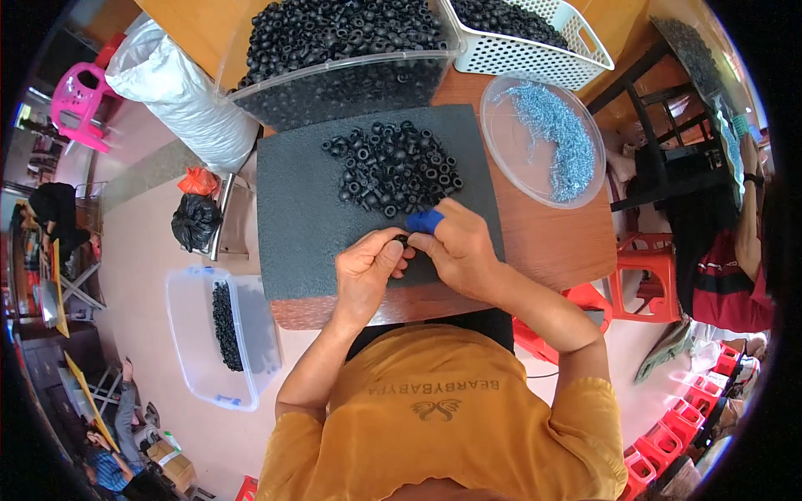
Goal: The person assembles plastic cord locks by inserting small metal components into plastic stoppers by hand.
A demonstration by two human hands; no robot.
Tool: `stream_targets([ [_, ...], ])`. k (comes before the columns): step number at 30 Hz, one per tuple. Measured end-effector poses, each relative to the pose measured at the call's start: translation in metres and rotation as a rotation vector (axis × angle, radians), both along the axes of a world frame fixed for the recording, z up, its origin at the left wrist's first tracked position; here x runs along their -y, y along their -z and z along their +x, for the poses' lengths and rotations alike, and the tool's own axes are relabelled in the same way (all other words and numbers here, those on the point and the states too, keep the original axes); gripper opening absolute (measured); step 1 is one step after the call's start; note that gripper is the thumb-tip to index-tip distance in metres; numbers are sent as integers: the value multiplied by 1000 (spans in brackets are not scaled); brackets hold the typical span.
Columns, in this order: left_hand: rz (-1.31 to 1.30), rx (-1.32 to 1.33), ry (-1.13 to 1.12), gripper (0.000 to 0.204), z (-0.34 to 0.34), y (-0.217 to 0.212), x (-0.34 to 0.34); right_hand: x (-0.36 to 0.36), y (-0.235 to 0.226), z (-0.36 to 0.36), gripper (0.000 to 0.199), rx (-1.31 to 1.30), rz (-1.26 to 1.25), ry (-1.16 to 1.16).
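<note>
Over the near edge of a dark grey mat (292, 209), both hands meet around one small black ring-shaped part (402, 240). My left hand (368, 267) pinches it between thumb and fingers. Closed in a pinch, my right hand (459, 250) touches the part from the other side; anything else in its fingertips is too small to make out. A blue wrap (425, 221) covers one right finger. Just beyond the hands, a loose pile of similar black hollow parts (393, 167) lies on the mat.
Behind the mat stand a clear bin (342, 63) and a white perforated basket (535, 63), both holding black parts. A round clear tray (501, 125) with tiny light-blue pieces sits right on the wooden table (551, 250). A clear tub (188, 351) and white sack (171, 83) stand left.
</note>
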State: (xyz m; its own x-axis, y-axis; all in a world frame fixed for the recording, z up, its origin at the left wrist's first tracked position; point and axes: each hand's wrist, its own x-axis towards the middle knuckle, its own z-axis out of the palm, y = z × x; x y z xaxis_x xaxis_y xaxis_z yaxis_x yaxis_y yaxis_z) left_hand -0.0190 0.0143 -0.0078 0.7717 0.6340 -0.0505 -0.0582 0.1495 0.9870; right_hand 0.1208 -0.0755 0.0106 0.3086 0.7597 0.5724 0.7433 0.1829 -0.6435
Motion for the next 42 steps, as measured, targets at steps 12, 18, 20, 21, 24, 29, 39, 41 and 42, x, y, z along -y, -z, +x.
stream_targets([
  [12,-223,145,-15,23,7,4,-6,-8,1,-4,7,-108,-39,49],
  [18,-229,143,-22,24,7,6,-6,-10,5,-6,10,-56,22,60],
  [20,-228,129,-38,23,8,4,-4,-8,2,-7,10,-3,10,61],
  [21,-228,118,-51,22,8,3,-3,-7,0,-7,11,54,-1,65],
  [24,-243,117,-45,21,9,6,-2,-3,2,-6,13,143,48,10],
  [29,-220,111,-32,17,10,4,-1,10,-3,7,13,174,-11,77],
  [39,-119,105,-14,20,10,4,-4,56,-7,129,15,172,-168,660],
  [41,-100,88,-12,20,9,4,-5,58,-5,142,14,188,-190,622],
  [42,-99,88,-16,20,9,5,-5,56,-6,145,17,304,-209,540],
])
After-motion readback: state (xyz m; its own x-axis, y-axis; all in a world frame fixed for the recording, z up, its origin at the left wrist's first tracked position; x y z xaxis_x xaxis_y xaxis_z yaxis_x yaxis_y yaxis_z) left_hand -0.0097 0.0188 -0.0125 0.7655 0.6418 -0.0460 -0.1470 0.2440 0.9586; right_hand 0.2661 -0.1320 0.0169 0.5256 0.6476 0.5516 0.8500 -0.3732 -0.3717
